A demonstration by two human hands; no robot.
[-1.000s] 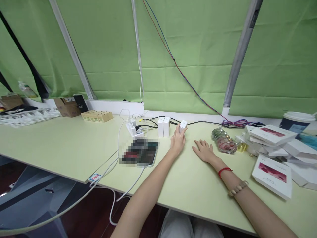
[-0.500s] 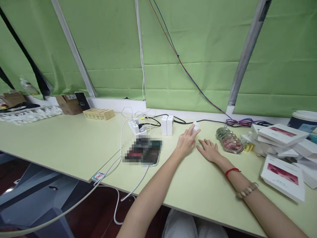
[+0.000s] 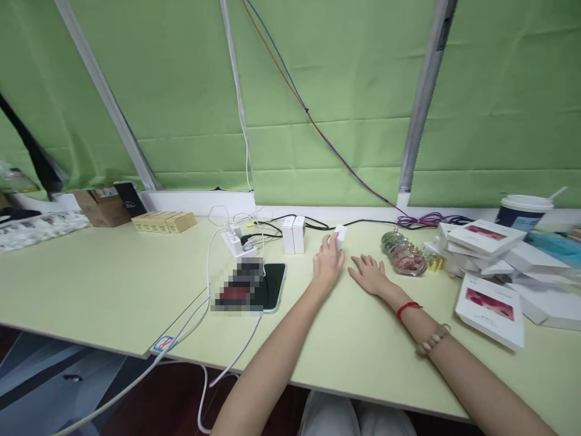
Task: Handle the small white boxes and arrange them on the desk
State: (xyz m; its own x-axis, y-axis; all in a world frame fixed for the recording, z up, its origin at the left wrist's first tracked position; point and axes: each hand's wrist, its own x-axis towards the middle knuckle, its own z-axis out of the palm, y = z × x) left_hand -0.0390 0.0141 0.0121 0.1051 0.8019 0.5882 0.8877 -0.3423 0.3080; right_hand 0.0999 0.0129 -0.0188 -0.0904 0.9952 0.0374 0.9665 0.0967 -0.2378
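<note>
My left hand (image 3: 327, 266) is closed around a small white box (image 3: 340, 235), which stands tilted at the fingertips over the pale table. Its lower part is hidden by my fingers. Just left of it, two small white boxes (image 3: 294, 235) stand upright side by side. My right hand (image 3: 371, 276) lies flat on the table, fingers spread, with nothing in it. To the right of that hand sits a row of round clear containers (image 3: 403, 253) with green and pink contents.
White boxes with pink pictures (image 3: 490, 306) are piled at the right, near a lidded cup (image 3: 524, 212). A phone (image 3: 275, 284) with a white cable lies left of my arm. A power strip (image 3: 238, 242), black cables and yellowish boxes (image 3: 164, 221) are farther left.
The view has turned right, so everything appears shifted left. My left hand has drawn the small white box slightly toward the two standing boxes, its index finger now bent. The right hand stays flat.
</note>
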